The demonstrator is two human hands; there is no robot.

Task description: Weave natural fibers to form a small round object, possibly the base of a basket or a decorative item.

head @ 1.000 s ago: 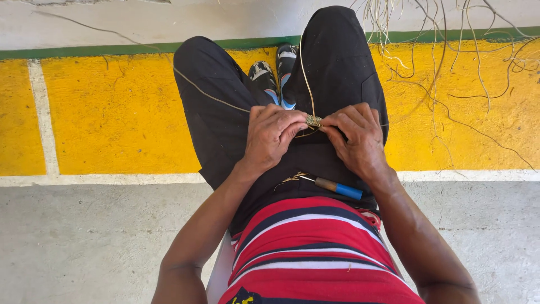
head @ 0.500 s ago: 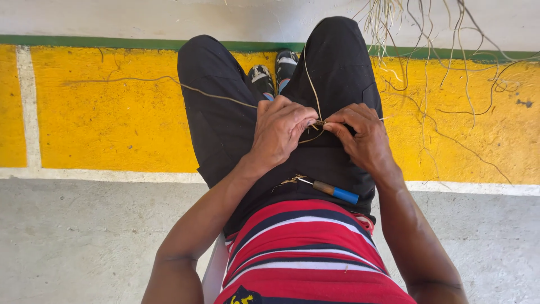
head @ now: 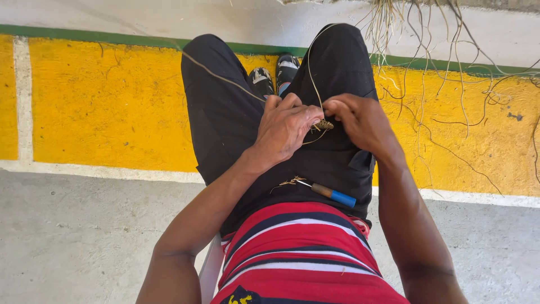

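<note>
left hand (head: 287,126) pinches small woven fibre piece (head: 323,125) over lap | right hand (head: 360,121) grips its other end | piece lies left-right | blue-handled tool (head: 329,194) rests on lap, handle pointing right

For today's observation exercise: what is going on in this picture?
A seated person works a small woven fibre piece over the lap, pinching it between the left hand and right hand. Thin straw strands run up from it across the black trousers. A blue-handled tool lies on the lap below the hands. More loose fibres lie on the yellow painted floor.
</note>
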